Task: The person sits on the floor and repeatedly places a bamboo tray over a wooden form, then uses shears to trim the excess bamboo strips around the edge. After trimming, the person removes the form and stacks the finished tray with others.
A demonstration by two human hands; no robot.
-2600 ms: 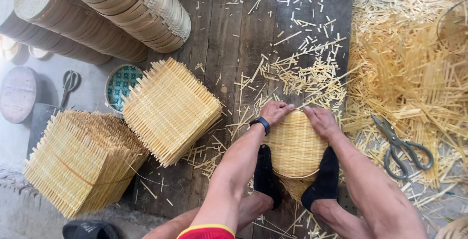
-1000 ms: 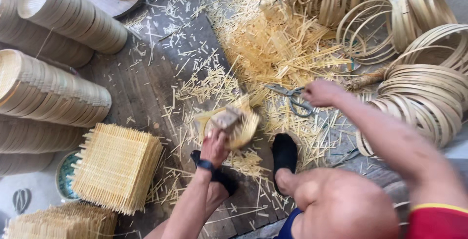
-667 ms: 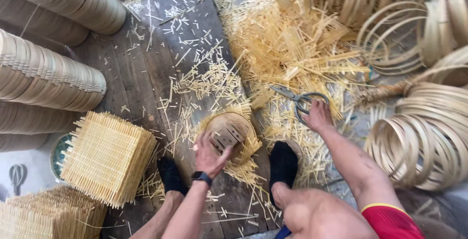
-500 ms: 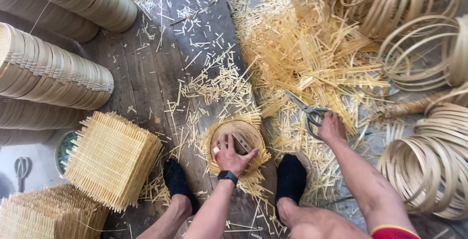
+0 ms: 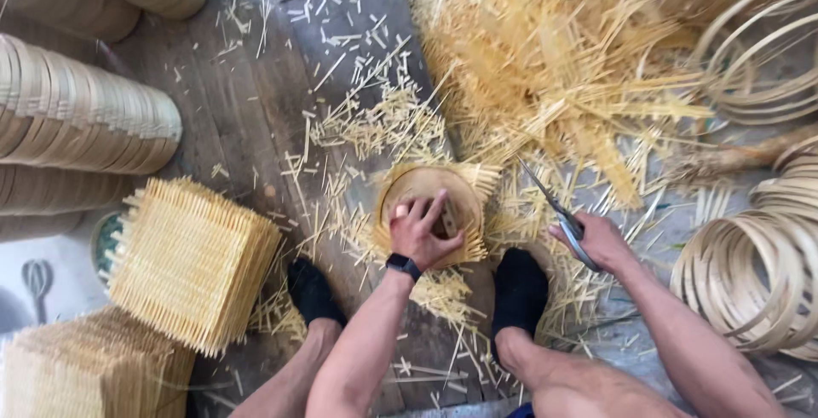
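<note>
My left hand (image 5: pixel 423 232) presses down inside a small round woven bamboo basket (image 5: pixel 433 189) that lies on the dark wooden floor between my feet. Uncut strip ends stick out around its rim. My right hand (image 5: pixel 599 242) grips a pair of metal scissors (image 5: pixel 552 207), blades pointing up and left toward the basket's right edge. A black watch is on my left wrist. My feet in black socks (image 5: pixel 520 288) rest on either side below the basket.
Stacks of square woven bamboo mats (image 5: pixel 192 260) lie at lower left. Rows of stacked round baskets (image 5: pixel 81 115) fill the left. Bamboo hoops (image 5: pixel 748 273) are piled at right. Loose bamboo strips (image 5: pixel 545 60) and offcuts litter the floor.
My right hand has picked up the scissors from the pile and brought them to the basket's right edge. My left hand has settled inside the basket and holds it down.
</note>
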